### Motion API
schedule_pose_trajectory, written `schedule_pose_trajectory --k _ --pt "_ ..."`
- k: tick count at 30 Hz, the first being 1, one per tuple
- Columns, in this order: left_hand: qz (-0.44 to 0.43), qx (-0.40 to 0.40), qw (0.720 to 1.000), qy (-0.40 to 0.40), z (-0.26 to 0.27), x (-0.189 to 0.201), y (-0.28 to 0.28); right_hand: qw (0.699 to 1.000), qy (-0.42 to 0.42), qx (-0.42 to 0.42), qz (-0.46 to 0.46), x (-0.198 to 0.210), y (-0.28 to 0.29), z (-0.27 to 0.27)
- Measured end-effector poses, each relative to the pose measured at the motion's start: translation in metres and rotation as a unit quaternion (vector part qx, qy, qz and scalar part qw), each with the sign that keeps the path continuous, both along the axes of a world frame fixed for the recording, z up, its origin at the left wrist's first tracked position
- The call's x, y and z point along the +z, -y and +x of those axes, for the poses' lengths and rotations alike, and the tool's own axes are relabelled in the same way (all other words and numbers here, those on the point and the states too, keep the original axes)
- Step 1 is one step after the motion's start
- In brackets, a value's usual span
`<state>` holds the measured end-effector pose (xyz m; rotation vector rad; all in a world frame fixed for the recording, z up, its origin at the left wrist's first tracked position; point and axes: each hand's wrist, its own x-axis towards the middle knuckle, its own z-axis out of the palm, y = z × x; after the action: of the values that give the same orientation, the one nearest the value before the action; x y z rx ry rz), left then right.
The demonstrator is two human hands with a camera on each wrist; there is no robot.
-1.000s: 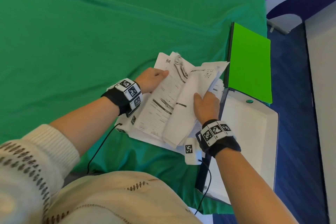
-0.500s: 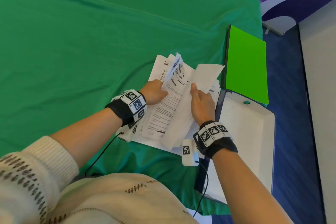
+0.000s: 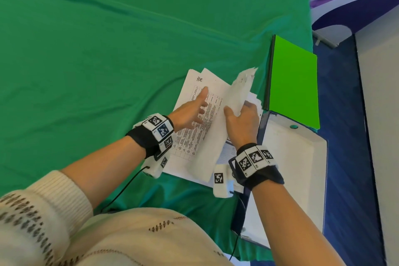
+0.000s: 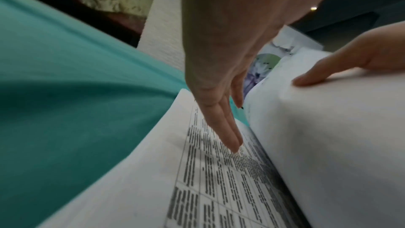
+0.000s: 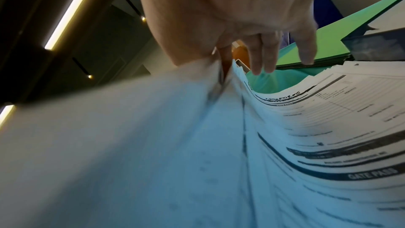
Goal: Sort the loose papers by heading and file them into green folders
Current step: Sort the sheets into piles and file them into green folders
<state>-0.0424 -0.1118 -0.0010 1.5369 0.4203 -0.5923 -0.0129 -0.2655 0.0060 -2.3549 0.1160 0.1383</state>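
Observation:
A stack of loose papers lies on the green cloth. Its exposed sheet is a printed table with "HR" handwritten at the top. My left hand rests on that table with straight fingers. My right hand pinches a bundle of lifted sheets between thumb and fingers and holds it turned over to the right. In the right wrist view, my right hand holds the bundle above a "GATE PASS" form. Green folders lie stacked just right of the papers.
An open white box file with a dark blue edge sits near the folders, at the cloth's right edge. Blue floor runs along the right. The green cloth stretches wide to the left and far side.
My right hand has turned more sheets over to the right, uncovering the printed table. My left hand left the sheets' edge and now lies stretched out on that table.

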Motion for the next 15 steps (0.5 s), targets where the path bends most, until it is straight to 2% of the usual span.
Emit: schedule_pose_trajectory --k 2,5,9,11,13,15 --pt "-0.052 0.07 0.996 -0.032 0.003 -0.011 -0.007 0.996 -0.002 0.007 0.091 0.004 0.0 -0.004" --pt "-0.156 0.162 0.971 -0.081 0.005 -0.023 -0.018 0.973 -0.043 0.004 0.227 0.01 0.005 -0.012" --pt "-0.218 0.162 0.958 -0.094 0.004 -0.03 -0.024 0.946 -0.071 -0.018 0.317 0.023 0.008 -0.015" --pt "-0.237 0.159 0.954 -0.096 0.004 -0.031 -0.023 0.922 -0.063 -0.041 0.38 0.037 0.009 -0.015" --pt "-0.256 0.156 0.949 -0.096 0.004 -0.035 -0.021 0.899 -0.02 -0.099 0.427 0.057 0.015 -0.009" --pt "-0.269 0.146 0.949 -0.073 0.004 -0.039 -0.02 0.894 0.057 -0.17 0.411 0.079 0.03 0.001"
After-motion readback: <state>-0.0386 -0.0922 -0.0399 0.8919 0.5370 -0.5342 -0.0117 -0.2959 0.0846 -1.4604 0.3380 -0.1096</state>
